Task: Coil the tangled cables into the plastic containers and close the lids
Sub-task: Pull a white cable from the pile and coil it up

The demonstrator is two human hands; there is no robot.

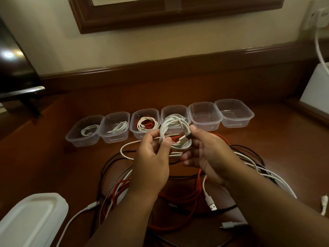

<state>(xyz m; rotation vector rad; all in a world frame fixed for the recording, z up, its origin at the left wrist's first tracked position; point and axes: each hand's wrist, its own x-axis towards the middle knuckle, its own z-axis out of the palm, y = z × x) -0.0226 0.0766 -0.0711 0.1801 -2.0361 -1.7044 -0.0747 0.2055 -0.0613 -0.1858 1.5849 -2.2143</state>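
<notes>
Both hands hold a coiled white cable (175,130) above the table, in front of the container row. My left hand (153,157) pinches the coil's left side between thumb and fingers. My right hand (203,150) grips its right side by the USB plug (186,139). Several clear plastic containers stand in a row: the three leftmost (83,132) (114,128) (145,123) hold coiled cables, the fourth (175,111) sits behind the held coil, its contents unclear, and the two rightmost (204,114) (235,112) look bare. A tangle of red, white and black cables (178,193) lies under my arms.
A stack of white lids (33,221) sits at the near left corner. A dark stand (19,77) is at the far left, a white box (316,91) and wall socket with a cord at the far right. A wooden ledge and framed mirror back the table.
</notes>
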